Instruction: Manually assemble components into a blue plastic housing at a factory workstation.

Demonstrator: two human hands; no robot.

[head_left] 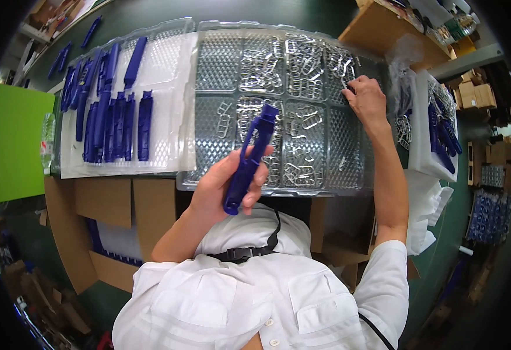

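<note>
My left hand [213,182] is wrapped round a long dark-blue plastic housing [248,160], held tilted above the near edge of a clear compartment tray [215,61]. The top end of the housing points away from me. At the tray's far right compartment, my right hand [368,102] has thumb and fingertips pinched on a shiny bent-wire metal clip [344,83]. More of these clips lie loose in that compartment. Heaps of similar metal clips [305,64] fill several other compartments, and a few lie in the near left one.
Left of the tray, several blue housings [115,125] lie on a white-lined tray [171,116]. A plastic bottle [47,143] stands beside a green panel [13,146]. An open cardboard box [103,201] sits below the table. Rightward, a white foam box [424,154] holds blue parts.
</note>
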